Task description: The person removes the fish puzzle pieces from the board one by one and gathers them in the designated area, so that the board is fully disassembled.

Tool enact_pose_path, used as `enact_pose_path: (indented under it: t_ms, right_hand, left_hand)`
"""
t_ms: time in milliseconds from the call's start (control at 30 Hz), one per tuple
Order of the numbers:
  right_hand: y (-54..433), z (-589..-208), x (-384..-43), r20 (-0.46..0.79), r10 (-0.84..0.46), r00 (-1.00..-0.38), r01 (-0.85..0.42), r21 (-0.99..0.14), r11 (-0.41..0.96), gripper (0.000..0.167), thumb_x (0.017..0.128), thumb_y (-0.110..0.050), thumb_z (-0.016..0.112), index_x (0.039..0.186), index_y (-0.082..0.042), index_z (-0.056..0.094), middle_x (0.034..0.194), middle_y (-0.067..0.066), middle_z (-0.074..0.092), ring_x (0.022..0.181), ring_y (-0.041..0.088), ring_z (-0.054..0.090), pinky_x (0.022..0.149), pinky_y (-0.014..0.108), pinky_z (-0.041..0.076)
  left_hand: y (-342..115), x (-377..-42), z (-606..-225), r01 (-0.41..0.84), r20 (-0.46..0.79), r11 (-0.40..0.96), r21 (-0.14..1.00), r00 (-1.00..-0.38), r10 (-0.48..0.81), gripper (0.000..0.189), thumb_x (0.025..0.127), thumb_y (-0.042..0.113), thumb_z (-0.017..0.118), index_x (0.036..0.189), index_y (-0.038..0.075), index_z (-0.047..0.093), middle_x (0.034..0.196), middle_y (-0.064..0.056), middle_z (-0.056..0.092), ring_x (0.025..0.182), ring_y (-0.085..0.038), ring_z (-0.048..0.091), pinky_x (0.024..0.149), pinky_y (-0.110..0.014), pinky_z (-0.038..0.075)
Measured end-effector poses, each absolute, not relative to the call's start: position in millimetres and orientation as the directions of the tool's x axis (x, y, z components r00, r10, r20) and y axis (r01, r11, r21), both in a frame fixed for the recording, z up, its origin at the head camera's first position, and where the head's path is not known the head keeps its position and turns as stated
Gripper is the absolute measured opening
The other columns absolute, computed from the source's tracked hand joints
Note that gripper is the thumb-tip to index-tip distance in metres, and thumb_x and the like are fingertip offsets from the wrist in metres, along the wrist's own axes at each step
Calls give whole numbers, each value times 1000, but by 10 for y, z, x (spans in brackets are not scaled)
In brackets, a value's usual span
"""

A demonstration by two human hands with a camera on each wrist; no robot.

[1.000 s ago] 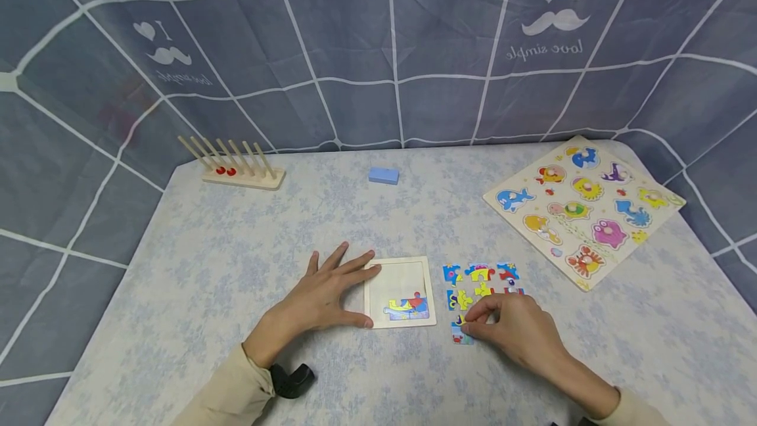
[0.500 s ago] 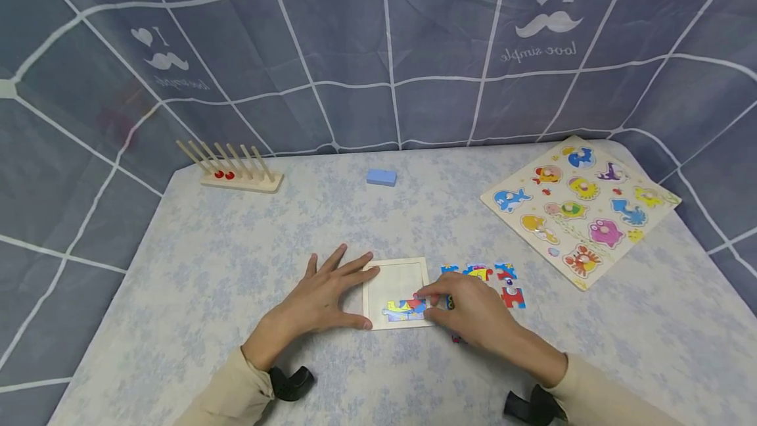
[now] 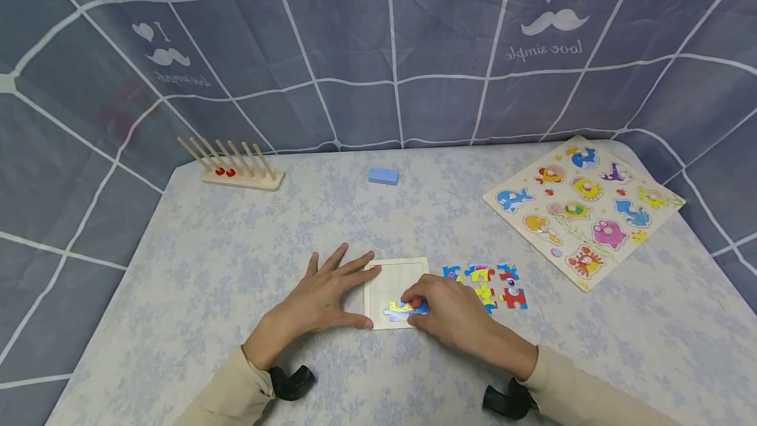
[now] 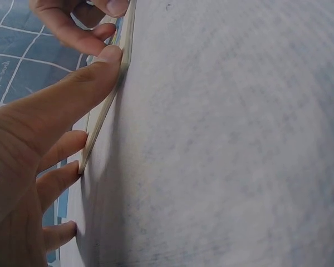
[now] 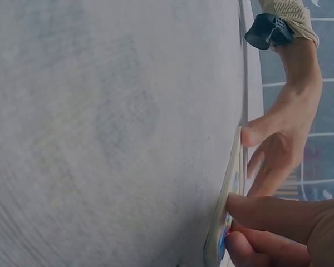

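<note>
In the head view a shallow wooden puzzle tray (image 3: pixel 402 269) lies flat on the table, with a few joined jigsaw pieces (image 3: pixel 397 314) in yellow, blue and red in its lower right part. My left hand (image 3: pixel 322 298) spreads its fingers along the tray's left side, thumb and fingertips at the rim. Over the tray's right side my right hand (image 3: pixel 458 314) has thumb and fingers bent together, pinching at a puzzle piece (image 5: pixel 222 240). That piece is mostly hidden by the fingers; blue and red show beside them in the right wrist view.
Right of the tray lie loose jigsaw pieces (image 3: pixel 513 296), some covered by the right hand. A wooden sea-animal peg board (image 3: pixel 562 229) is at the back right. A blue block (image 3: pixel 383 176) and a wooden peg stand (image 3: pixel 248 179) with two red beads stand along the back.
My right hand has moved left from the loose pieces, across the tray's right rim, onto the joined pieces. The left hand has stayed at the tray's left side.
</note>
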State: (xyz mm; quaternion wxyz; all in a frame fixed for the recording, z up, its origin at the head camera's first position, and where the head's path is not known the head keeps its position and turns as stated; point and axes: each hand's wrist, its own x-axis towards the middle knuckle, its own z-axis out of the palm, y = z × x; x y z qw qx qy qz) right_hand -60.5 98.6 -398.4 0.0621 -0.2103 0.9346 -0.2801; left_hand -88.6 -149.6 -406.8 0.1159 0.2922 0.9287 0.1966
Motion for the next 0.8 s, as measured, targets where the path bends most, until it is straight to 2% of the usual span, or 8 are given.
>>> enact_pose_path:
  t_ms: [400,533,633,733,800]
  right_hand:
    - [974,-3981,-591,-9,-388,-922,-308,-592,745,27,70,-11,88,87,-20,70,75,-14,58,68,4,50,53,24,42]
    - [992,-3961,-604,-16,-421,-907,-320,-625,712,25,72,-13,87,82,-23,66,71,-15,58,62,3,49,51,23,40]
    - [1005,-3947,-610,-25,-455,-890,-325,-666,672,19,76,-13,84,81,-23,69,71,-15,63,58,2,49,50,25,41]
    - [1015,-3941,-612,-26,-475,-880,-328,-688,647,13,79,-12,82,85,-22,76,75,-14,70,58,-2,51,66,31,45]
    - [1027,-3939,-616,-25,-480,-877,-324,-707,628,12,81,-11,80,88,-21,79,77,-14,72,60,-4,53,68,32,47]
  left_hand:
    - [-1492,-882,-4068,488,-105,757,434,-807,581,88,73,58,79,148,25,48,160,4,29,148,-40,10,105,-77,7]
    - [-1494,-881,-4066,492,-100,754,436,-806,584,88,73,58,79,148,24,48,160,3,29,148,-41,11,105,-77,6]
    - [-1498,-882,-4065,496,-97,754,432,-805,585,88,73,58,78,148,24,48,160,3,29,148,-41,11,104,-78,6]
    - [-1498,-880,-4064,491,-105,756,432,-806,583,88,73,59,78,148,25,47,160,4,28,148,-40,10,105,-77,6]
    - [-1497,-879,-4063,493,-107,758,428,-805,584,88,74,59,78,149,25,47,160,4,28,148,-39,9,105,-77,6]
